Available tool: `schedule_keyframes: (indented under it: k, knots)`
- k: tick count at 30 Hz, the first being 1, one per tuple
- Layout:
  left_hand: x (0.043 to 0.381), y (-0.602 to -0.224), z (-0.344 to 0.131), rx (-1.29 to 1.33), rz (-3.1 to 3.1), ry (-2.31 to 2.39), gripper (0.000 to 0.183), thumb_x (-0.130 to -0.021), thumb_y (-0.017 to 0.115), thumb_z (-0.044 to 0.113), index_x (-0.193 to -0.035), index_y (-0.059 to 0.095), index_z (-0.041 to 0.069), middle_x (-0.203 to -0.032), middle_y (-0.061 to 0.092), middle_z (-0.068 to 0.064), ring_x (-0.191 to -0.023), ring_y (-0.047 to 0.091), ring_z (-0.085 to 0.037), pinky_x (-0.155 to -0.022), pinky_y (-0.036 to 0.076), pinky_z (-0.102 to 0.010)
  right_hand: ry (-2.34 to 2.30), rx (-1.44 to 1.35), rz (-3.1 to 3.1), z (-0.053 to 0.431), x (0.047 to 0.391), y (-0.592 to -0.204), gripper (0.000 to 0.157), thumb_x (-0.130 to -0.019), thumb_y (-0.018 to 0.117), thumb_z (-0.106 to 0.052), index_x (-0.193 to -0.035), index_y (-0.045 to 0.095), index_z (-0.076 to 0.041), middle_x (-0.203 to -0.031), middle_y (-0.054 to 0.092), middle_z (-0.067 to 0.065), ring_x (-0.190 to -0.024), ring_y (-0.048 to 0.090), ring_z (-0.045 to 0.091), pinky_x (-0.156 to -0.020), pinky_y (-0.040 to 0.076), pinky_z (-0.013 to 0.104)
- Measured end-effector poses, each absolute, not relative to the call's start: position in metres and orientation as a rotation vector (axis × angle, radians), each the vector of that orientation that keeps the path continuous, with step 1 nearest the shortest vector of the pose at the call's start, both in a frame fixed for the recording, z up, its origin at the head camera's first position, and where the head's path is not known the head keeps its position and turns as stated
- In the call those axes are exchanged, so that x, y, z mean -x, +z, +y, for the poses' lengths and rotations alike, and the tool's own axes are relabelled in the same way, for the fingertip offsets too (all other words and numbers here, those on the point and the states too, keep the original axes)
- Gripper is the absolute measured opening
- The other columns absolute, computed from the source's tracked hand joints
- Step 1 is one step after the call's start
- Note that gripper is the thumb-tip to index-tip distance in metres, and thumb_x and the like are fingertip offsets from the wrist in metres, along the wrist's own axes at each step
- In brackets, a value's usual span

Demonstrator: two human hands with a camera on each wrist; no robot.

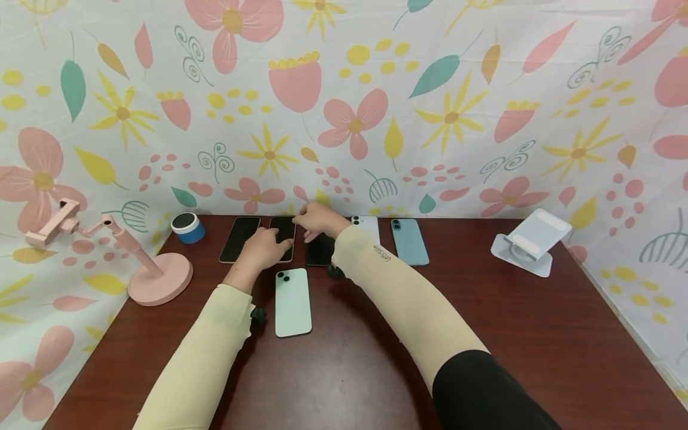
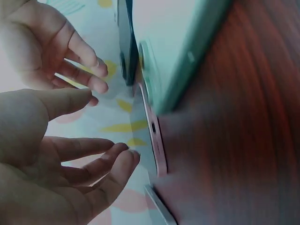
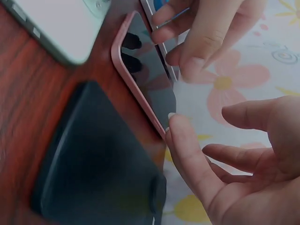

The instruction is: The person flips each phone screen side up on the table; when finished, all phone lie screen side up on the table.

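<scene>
Between my two hands lies a phone with a pink edge and a dark, glossy screen (image 1: 282, 239), face up in the back row. My left hand (image 1: 262, 247) hovers over its left side, fingers spread and loosely bent. From the far right reaches my right hand (image 1: 317, 218); in the right wrist view an extended fingertip (image 3: 176, 129) touches or nearly touches the phone's far end. Neither hand grips anything. A black phone (image 3: 93, 154) lies beside it, partly under my right forearm in the head view. Nearer me rests a mint-green phone (image 1: 293, 303), camera side up.
Another dark-screened phone (image 1: 240, 239) lies at the row's left end. A white phone (image 1: 368, 224), partly hidden by my sleeve, and a light-blue phone (image 1: 410, 242) lie to the right. A blue jar (image 1: 188, 228), a pink stand (image 1: 159, 279) and a white stand (image 1: 524, 251) flank them.
</scene>
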State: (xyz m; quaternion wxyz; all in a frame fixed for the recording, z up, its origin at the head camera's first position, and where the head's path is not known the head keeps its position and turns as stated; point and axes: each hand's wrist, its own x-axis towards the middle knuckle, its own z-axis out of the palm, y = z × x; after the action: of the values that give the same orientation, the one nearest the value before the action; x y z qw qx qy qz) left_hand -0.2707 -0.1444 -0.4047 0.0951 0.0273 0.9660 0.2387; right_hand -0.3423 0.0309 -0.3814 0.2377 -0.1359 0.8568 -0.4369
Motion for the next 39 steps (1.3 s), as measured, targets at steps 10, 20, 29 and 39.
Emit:
schedule_keyframes:
  k: [10, 20, 29, 39]
  knots:
    - [0.270, -0.404, -0.111, -0.200, 2.834, 0.742, 0.068, -0.112, 0.053, 0.041, -0.161, 0.042, -0.004, -0.166, 0.041, -0.030, -0.151, 0.047, -0.046, -0.121, 0.044, -0.059, -1.222, 0.258, 2.388, 0.063, 0.353, -0.381, 0.054, -0.112, 0.055, -0.025, -0.159, 0.046, 0.000, -0.159, 0.051, 0.022, -0.120, 0.071, 0.040, -0.100, 0.062, 0.047]
    - [0.267, -0.403, -0.082, -0.305, 2.817, 0.594, 0.072, -0.109, 0.058, 0.044, -0.160, 0.043, -0.005, -0.161, 0.050, -0.028, -0.156, 0.040, -0.048, -0.123, 0.042, -0.060, -1.229, 0.233, 2.433, 0.082, 0.356, -0.383, 0.037, -0.111, 0.056, -0.022, -0.137, 0.059, 0.004, -0.093, 0.053, 0.008, -0.074, 0.057, 0.020, -0.099, 0.063, 0.047]
    - [0.265, -0.405, -0.063, -0.350, 2.822, 0.446, 0.084, -0.102, 0.066, 0.054, -0.163, 0.042, 0.001, -0.162, 0.046, -0.033, -0.155, 0.036, -0.054, -0.127, 0.035, -0.061, -1.079, 0.218, 2.547, 0.091, 0.352, -0.388, 0.026, -0.110, 0.059, -0.020, -0.088, 0.056, -0.006, -0.114, 0.064, 0.013, -0.083, 0.065, 0.024, -0.093, 0.065, 0.044]
    - [0.263, -0.405, -0.053, -0.337, 2.856, 0.353, 0.076, -0.101, 0.069, 0.055, -0.159, 0.052, 0.008, -0.154, 0.048, -0.039, -0.144, 0.045, -0.058, -0.113, 0.051, -0.062, -1.019, 0.180, 2.574, 0.092, 0.352, -0.396, 0.027, -0.108, 0.063, -0.023, -0.117, 0.066, 0.002, -0.130, 0.061, 0.017, -0.111, 0.070, 0.031, -0.095, 0.064, 0.040]
